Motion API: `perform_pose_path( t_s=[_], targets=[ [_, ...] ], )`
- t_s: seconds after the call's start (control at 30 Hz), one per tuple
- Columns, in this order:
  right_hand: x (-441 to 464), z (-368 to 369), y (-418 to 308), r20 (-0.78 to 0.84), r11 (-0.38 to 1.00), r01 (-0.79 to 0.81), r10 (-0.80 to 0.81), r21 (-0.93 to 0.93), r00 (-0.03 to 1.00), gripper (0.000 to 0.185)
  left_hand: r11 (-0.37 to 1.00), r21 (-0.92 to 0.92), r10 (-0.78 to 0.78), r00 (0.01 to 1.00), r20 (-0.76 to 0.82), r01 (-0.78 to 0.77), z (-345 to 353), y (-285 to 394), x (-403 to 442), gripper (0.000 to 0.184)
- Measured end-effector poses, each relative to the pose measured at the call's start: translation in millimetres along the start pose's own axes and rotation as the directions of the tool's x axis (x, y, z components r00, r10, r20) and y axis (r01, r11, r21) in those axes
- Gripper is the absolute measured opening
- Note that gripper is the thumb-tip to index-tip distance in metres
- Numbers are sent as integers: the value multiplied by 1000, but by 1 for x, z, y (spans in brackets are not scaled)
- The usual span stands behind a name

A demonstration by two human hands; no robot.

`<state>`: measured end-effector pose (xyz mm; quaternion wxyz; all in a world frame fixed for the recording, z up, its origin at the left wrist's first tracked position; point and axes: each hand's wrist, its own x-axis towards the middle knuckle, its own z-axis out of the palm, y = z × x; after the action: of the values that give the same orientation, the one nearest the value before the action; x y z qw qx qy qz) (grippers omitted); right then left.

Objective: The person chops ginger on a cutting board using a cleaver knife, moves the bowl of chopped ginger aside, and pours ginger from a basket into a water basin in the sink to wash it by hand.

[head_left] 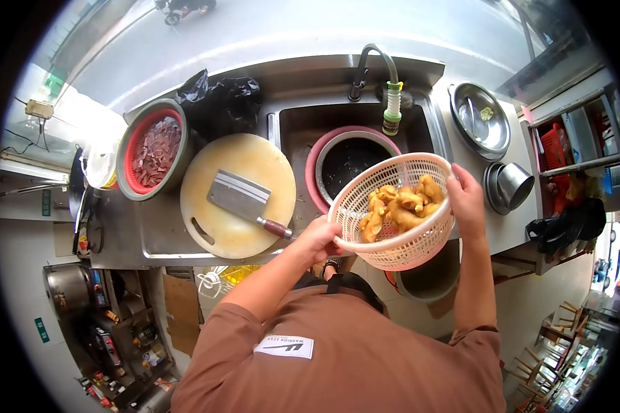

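Note:
Between my two hands is a pink plastic colander [410,259] with several knobbly pieces of ginger [405,206] inside. My left hand [318,238] grips its left rim, fingers closed round the edge. On the opposite rim, my right hand [466,199] is closed as well. The colander is held up over the sink's front edge, tilted a little. Partly behind it in the sink [293,138] sits a metal bowl [324,160] of dark water inside a pink basin [312,168]. A cleaver [240,195] lies on the round cutting board [210,165], left of my left hand.
A faucet [391,113] with a green nozzle arches over the sink. Sliced meat [156,151] fills a red colander in a grey basin [126,186] at left. A black plastic bag [231,103] lies behind the board. Metal bowls [480,134] stand at right; a bucket [430,279] is below.

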<state>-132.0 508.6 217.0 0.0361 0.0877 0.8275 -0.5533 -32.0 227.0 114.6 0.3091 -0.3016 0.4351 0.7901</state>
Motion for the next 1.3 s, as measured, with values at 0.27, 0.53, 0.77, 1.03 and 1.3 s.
perform_pose_path(
  t_s=[0.27,0.53,0.77,1.03,1.3],
  targets=[
    [99,57,-48,18,821,39,-35,-569,999,42,873,-276,-285,880,380,402,-8,-37,64,17],
    [99,75,-67,-8,691,-6,0,-723,1000,38,860,-164,-375,816,439,484,-10,-13,66,19],
    [65,63,-67,-86,890,90,-143,-448,986,36,927,-119,-311,906,287,356,-20,0,52,22],
    [39,33,-29,-147,950,8,-57,-312,987,31,967,56,-257,945,204,250,-32,14,27,22],
    [-50,54,-24,-117,991,66,-52,116,992,36,904,171,380,919,103,-393,-75,49,-64,59]
  ],
)
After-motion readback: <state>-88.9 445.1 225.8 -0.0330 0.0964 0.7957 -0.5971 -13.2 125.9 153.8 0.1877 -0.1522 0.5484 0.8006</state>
